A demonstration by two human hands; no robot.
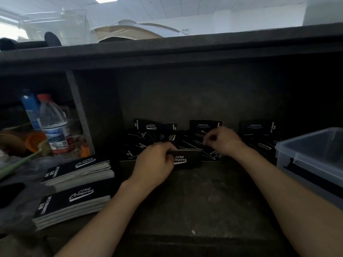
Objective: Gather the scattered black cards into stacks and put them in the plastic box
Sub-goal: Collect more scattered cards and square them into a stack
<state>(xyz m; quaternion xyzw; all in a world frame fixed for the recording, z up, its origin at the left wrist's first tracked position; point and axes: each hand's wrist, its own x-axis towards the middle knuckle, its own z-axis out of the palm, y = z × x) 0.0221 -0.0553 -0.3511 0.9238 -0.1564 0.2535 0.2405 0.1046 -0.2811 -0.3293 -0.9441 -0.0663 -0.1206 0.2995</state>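
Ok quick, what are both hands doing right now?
Left hand: grips a small stack of black cards.
Right hand: fingers curled over the scattered cards; blurred, grip cannot be told.

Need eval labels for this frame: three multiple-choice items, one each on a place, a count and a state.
1. Where does the plastic box stand?
A) far left B) on the upper ledge C) far right
2. How many neat card stacks lie at the left?
A) two B) one C) four
3. What is the left hand doing?
A) hanging idle B) gripping a small stack of cards C) lifting a bottle
Answers: C, the box sits at the right edge of view; A, a second stack lies nearer than the first; B, its fingers curl round the cards.
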